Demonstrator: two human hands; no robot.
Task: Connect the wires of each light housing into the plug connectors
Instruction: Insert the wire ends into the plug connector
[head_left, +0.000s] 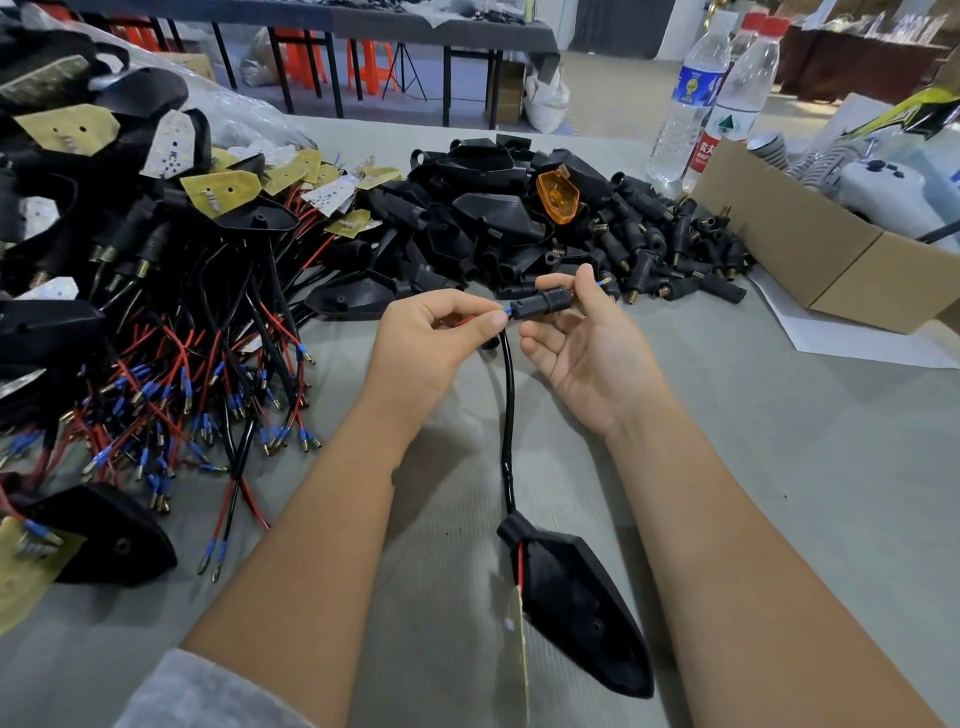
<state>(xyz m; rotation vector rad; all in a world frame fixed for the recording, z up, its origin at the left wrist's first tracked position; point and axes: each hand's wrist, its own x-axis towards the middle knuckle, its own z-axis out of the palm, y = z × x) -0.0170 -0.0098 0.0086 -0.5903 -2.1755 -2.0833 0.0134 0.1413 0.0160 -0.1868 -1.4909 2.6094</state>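
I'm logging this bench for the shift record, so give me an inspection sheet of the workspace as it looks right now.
Surface: grey table, a white sheet at its right edge.
Job's things: black plug; black cable running down to a light housing lying near the body.
Clutter: heap of wired housings on the left; pile of empty housings and plugs behind; one orange lens; cardboard box; water bottles.
Grips: left hand pinches the wire end at the plug; right hand holds the plug.
Cables: red and black leads with blue tips fan over the left side.
Surroundings: dark table and orange stools behind.
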